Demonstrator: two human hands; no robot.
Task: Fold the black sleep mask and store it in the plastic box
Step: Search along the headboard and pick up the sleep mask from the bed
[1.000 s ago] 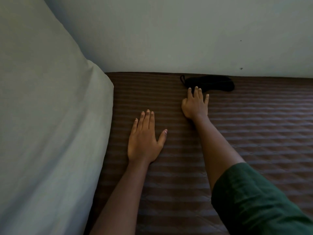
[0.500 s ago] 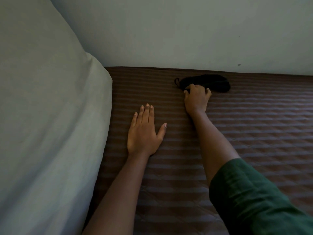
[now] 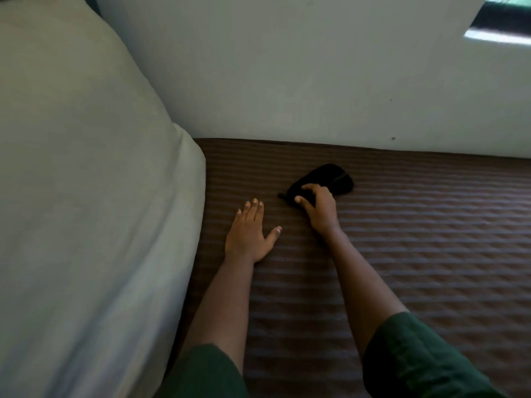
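The black sleep mask (image 3: 330, 179) lies on the brown quilted mattress (image 3: 416, 239), a little way out from the wall. My right hand (image 3: 319, 208) grips the mask's left end, fingers curled over it and thumb underneath, and covers part of it. My left hand (image 3: 248, 231) rests flat on the mattress to the left of the mask, fingers spread, holding nothing. No plastic box is in view.
A large pale pillow (image 3: 86, 196) fills the left side and borders the mattress. A light wall (image 3: 287, 81) runs along the mattress's far edge. A window corner (image 3: 502, 21) shows at top right.
My right hand reached the mask at the wall, closed on its left end and has pulled it toward me, away from the wall. My left hand stays flat.
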